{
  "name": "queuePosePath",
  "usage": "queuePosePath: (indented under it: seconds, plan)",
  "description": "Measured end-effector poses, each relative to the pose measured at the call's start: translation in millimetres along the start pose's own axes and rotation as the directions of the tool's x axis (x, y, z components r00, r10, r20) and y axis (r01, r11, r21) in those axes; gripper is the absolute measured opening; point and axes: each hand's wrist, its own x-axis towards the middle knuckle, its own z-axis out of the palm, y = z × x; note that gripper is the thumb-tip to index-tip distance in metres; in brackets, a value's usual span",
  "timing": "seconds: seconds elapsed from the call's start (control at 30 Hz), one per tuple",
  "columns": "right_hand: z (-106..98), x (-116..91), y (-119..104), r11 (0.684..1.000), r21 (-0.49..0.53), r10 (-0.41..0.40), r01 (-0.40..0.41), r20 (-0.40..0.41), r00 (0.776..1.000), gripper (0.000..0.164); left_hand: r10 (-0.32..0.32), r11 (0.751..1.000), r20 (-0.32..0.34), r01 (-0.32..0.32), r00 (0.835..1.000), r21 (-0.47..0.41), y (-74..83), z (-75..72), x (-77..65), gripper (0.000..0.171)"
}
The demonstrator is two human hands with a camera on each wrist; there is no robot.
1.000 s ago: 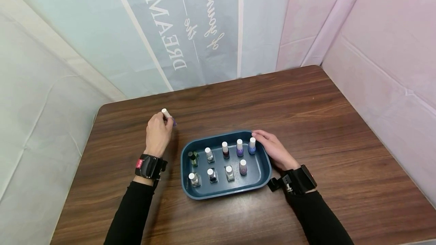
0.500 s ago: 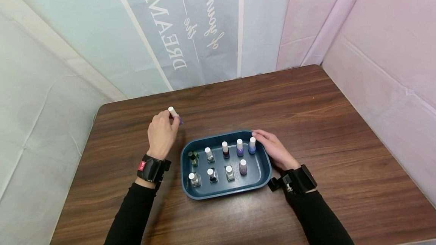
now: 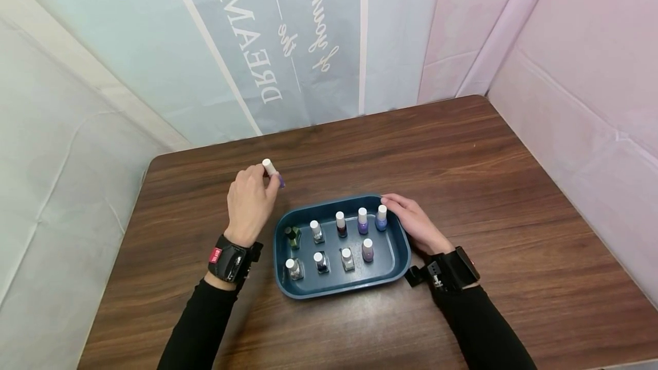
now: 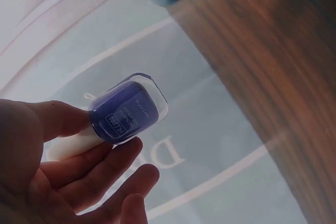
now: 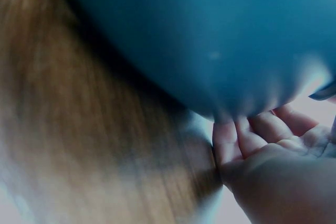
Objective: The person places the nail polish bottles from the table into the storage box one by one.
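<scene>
My left hand [image 3: 250, 201] pinches a bottle of purple nail polish [image 4: 128, 111] by its white cap, above the table left of the tray. In the left wrist view the thumb and fingers hold the cap, and the glass points away from the palm. A dark blue tray [image 3: 334, 292] lies on the table with two rows of nail polish bottles standing in it. My right hand [image 3: 417, 224] grips the tray's far right corner; in the right wrist view its fingertips [image 5: 226, 132] press the outer wall.
Inside the tray, a green bottle with a dark cap [image 3: 293, 237] stands at the left, and a blue one [image 3: 381, 221] sits near the right hand. The brown wooden table [image 3: 462, 153] meets a printed curtain [image 3: 319, 96] at its far edge.
My left hand has moved right, toward the tray, with the purple nail polish bottle in its fingers. The right hand and the tray have stayed in place.
</scene>
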Motion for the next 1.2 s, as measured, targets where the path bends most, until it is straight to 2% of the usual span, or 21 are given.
queuePosePath:
  seconds: [0.53, 0.83, 1.2]
  plan:
    - [0.1, -0.9, -0.1, 1.0, -0.006, 0.008, -0.008, 0.001, 1.0, 0.05, 0.083, 0.996, -0.004, -0.083, 0.997, 0.015, 22.8, -15.0, -10.5, 0.021]
    - [0.0, -1.2, -0.6, 1.0, -0.008, -0.003, 0.003, 0.001, 1.0, 0.05, 0.098, 0.995, 0.021, -0.099, 0.995, 0.011, 34.6, -22.2, -16.8, 0.018]
    - [0.0, 2.4, 0.9, 1.0, 0.015, 0.006, -0.006, -0.003, 1.0, 0.052, 0.162, 0.987, 0.049, -0.163, 0.986, 0.01, 49.3, -27.9, -25.3, 0.016]
